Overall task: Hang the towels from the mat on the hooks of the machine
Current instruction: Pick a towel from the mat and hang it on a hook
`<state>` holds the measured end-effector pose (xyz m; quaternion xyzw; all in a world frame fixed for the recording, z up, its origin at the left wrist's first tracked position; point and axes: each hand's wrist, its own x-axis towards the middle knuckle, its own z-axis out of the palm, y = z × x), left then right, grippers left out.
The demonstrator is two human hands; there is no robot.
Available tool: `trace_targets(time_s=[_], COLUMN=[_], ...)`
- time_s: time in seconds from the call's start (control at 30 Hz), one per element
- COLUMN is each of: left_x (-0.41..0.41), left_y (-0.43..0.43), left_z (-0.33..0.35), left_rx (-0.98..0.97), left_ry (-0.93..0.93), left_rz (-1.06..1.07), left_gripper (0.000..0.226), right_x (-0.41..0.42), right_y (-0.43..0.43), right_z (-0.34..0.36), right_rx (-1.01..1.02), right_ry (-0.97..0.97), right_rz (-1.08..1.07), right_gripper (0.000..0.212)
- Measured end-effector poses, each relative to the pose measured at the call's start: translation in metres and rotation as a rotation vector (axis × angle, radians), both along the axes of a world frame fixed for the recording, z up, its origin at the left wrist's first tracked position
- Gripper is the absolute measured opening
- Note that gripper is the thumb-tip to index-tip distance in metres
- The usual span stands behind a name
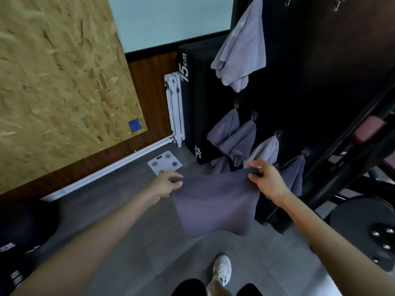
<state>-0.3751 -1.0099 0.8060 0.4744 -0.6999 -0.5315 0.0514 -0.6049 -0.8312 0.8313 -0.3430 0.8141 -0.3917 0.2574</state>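
Head view | left grip [168, 183] and right grip [267, 180] each pinch a top corner of dark towel [213, 206] | spread before machine [320, 82]

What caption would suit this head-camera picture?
Left hand and right hand hold a grey towel before hooks bearing other towels.

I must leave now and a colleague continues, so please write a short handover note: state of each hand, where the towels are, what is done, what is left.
Left hand and right hand each pinch a top corner of the dark grey cloth towel, spread between them before the black machine panel.
Done: one pale grey towel hangs high; four lower towels hang in a row.
Left: hang the held towel; bare metal hooks show top right. The mat is out of view.
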Motion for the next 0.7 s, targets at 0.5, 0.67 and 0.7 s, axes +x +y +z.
trace_targets(time_s=[0.5, 0.67, 0.7], left_x=[-0.226, -0.304, -0.318], left_y=[-0.119, -0.138, -0.143], left_z=[0.092, 0.174, 0.183], left_rx=[-0.418, -0.395, -0.342], left_ry=[0.069, 0.510, 0.518], left_rz=[-0.513, -0.960, -1.028], left_gripper=[0.051, 0.076, 0.078], right_x=[-0.140, -0.164, -0.170], right_y=[-0.138, -0.158, -0.162], right_z=[0.129, 0.182, 0.192], right_rx=[0.042, 0.147, 0.128], right_ry=[0.271, 0.397, 0.380], right_rz=[0.250, 0.319, 0.296], right_gripper=[0.032, 0.040, 0.039])
